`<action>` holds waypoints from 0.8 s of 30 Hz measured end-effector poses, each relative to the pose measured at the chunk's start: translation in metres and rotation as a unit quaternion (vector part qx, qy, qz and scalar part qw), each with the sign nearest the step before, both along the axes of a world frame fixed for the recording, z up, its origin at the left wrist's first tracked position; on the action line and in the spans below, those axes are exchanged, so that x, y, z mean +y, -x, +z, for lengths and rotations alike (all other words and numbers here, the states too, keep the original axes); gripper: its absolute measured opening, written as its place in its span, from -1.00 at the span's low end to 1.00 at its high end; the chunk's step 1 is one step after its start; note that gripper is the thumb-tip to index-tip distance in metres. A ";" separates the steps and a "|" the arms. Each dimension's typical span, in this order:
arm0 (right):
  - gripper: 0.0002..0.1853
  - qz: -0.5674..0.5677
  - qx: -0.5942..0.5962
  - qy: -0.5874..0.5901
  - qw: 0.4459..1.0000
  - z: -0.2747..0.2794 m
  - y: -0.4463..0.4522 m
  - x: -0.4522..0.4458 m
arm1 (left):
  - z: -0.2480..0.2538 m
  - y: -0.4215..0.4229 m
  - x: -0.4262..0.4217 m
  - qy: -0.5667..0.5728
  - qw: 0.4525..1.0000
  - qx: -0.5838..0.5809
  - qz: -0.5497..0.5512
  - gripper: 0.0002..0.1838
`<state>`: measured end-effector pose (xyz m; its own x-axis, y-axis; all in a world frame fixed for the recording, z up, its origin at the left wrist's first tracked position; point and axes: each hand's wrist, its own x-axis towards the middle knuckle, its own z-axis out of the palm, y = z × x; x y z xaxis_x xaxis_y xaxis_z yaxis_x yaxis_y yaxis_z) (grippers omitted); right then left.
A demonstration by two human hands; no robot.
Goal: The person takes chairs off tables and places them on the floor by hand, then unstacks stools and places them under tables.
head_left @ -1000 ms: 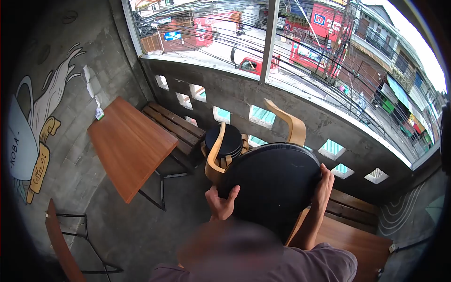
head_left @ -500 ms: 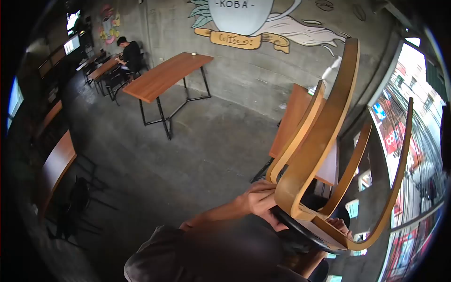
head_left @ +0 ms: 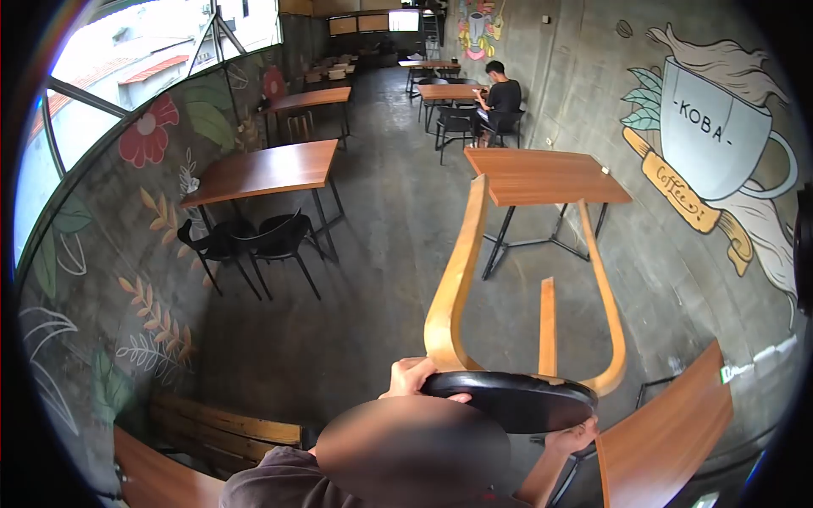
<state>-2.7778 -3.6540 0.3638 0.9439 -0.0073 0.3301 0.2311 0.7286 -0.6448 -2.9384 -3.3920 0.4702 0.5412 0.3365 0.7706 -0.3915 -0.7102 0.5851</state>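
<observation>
A round stool with a black seat (head_left: 517, 402) and curved light-wood legs (head_left: 450, 313) is held up in front of me, its legs pointing away from me and upward. My left hand (head_left: 412, 378) grips the left edge of the seat beside the nearest leg. At the seat's right edge, my right hand (head_left: 572, 436) has its fingers wrapped round the rim. A blurred patch covers part of my arm and shirt below the seat.
Ahead is a wooden table (head_left: 546, 176) with black legs. Another table (head_left: 262, 173) with black chairs (head_left: 284, 237) is on the left. A seated person (head_left: 505, 97) is farther back. Close by are a right-hand table (head_left: 669, 432), a lower-left table (head_left: 161, 474) and a slatted bench (head_left: 224, 423).
The view has swung from the window corner to the length of the room. The stool, still in both hands, has turned from seat-facing view to legs pointing up and away.
</observation>
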 end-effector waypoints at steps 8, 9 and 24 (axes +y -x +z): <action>-0.71 0.105 0.055 0.170 0.978 0.005 -0.126 0.116 | 0.009 -0.063 0.066 0.130 0.976 0.071 0.159 -0.59; -0.68 0.121 0.027 0.180 0.976 0.001 -0.140 0.130 | 0.003 -0.070 0.072 0.151 0.970 0.078 0.175 -0.58; -0.51 0.242 -0.069 0.369 0.895 0.001 -0.244 0.394 | -0.033 -0.134 0.251 0.335 0.887 0.062 0.312 -0.64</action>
